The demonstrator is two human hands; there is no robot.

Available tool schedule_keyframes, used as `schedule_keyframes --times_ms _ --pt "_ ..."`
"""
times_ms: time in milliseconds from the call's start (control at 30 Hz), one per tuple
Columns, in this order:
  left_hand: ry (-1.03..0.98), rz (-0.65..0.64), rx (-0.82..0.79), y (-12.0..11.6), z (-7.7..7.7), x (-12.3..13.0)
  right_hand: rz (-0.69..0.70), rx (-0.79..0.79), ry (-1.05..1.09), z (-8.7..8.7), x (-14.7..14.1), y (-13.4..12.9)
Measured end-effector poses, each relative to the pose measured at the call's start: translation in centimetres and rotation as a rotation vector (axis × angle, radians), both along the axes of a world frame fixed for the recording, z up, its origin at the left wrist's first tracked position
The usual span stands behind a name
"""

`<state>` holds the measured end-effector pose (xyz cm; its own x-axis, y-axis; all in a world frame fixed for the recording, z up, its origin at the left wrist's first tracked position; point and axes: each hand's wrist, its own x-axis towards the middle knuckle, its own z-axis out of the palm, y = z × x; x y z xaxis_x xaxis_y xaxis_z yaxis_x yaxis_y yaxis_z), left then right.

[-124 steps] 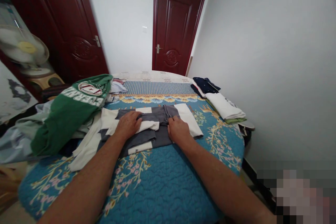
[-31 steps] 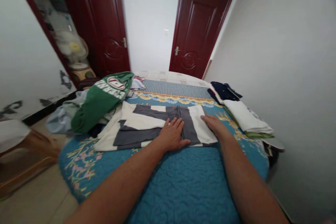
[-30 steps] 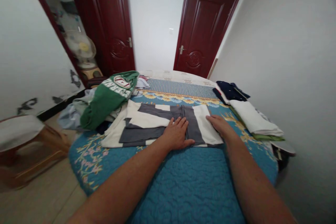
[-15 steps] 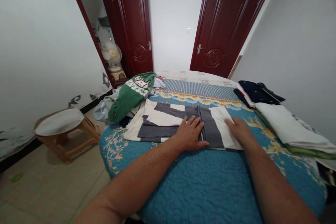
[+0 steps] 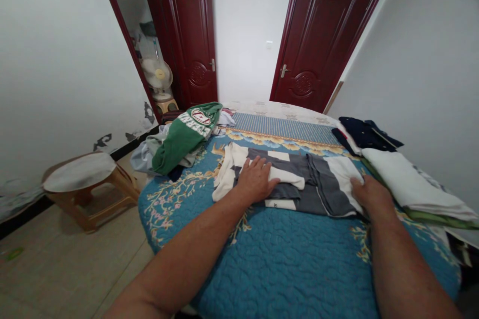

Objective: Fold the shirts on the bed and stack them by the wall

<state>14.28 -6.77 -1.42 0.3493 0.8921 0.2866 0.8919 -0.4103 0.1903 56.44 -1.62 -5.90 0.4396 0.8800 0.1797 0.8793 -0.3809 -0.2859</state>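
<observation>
A grey and cream colour-block garment [image 5: 322, 189], partly folded into a long strip, lies across the blue quilted cover [image 5: 292, 259] in front of me. My left hand [image 5: 256, 179] rests flat on its left part, fingers stretched out and palm down. At the garment's right end, my right hand [image 5: 370, 194] grips the white edge, thumb and fingers closed on the cloth. The fingertips of the right hand are partly hidden. The garment's left end is loosely bunched, and its right part looks flatter.
A heap with a green printed sweatshirt [image 5: 187, 132] sits at the back left. Along the right lie a folded white cloth [image 5: 415, 179], a green one beneath it, and dark navy clothes [image 5: 368, 132]. A brown plastic stool [image 5: 90, 194] stands on the floor at left.
The garment has shifted right, away from the green heap. My right hand has moved right with its edge, and my left hand now lies a little further left, on the left part.
</observation>
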Motion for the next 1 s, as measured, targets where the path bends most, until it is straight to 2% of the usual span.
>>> schedule_keyframes --times_ms 100,200,467,667,800,1000 --pt "0.024 0.131 -0.109 1.4 -0.4 -1.6 -0.044 -0.015 -0.019 -0.2 0.1 0.4" --pt "0.067 0.151 -0.191 2.2 -1.0 -2.5 -0.045 -0.019 -0.028 0.2 -0.2 0.1" --pt "0.108 0.145 -0.122 3.5 -1.8 -2.9 -0.017 0.007 -0.019 2.3 -2.4 -1.4" --pt "0.0 0.102 -0.082 5.1 -1.5 -5.6 -0.007 0.092 -0.004 1.7 -1.7 -1.2" --pt "0.009 0.113 -0.063 4.7 -1.8 -6.7 0.006 0.075 0.038 1.5 -1.2 -0.9" --pt "0.049 0.077 -0.021 4.0 -2.4 -6.9 0.015 0.081 0.134 1.7 -0.9 -0.9"
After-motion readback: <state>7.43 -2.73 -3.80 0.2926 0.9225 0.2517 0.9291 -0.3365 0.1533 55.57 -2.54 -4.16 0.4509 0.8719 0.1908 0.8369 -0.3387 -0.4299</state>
